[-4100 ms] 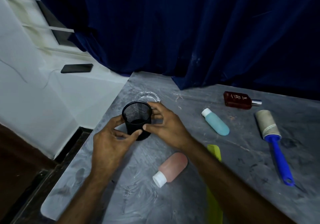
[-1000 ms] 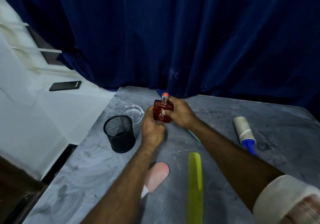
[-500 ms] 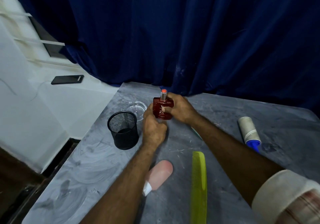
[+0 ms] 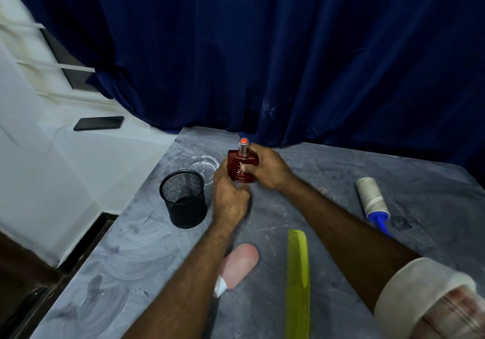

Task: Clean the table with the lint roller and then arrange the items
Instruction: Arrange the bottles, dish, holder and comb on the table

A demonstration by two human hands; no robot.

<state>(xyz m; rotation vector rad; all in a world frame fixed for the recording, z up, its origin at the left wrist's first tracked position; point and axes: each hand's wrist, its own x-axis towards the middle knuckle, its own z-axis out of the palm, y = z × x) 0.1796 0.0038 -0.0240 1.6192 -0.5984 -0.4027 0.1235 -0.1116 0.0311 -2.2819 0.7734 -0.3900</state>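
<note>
A dark red perfume bottle (image 4: 242,164) with a silver neck stands upright near the back of the grey table (image 4: 136,254). My left hand (image 4: 228,197) grips its left side and base, and my right hand (image 4: 270,166) grips its right side. The lint roller (image 4: 372,199), with a blue handle, lies at the right. A black mesh cup (image 4: 185,198) stands left of my hands, with a clear glass dish (image 4: 203,164) behind it. A pink bottle (image 4: 237,264) and a yellow-green comb (image 4: 298,278) lie near me. The blue bottle is hidden behind my right arm.
A dark blue curtain (image 4: 288,63) hangs along the table's far edge. A black phone (image 4: 99,123) lies on a white ledge at the left. The table's left edge drops to a dark floor gap.
Since 4.1 s ago my hands left the mesh cup and took up the red bottle, now upright behind it. Over the last second both hands stay on the bottle, almost still.
</note>
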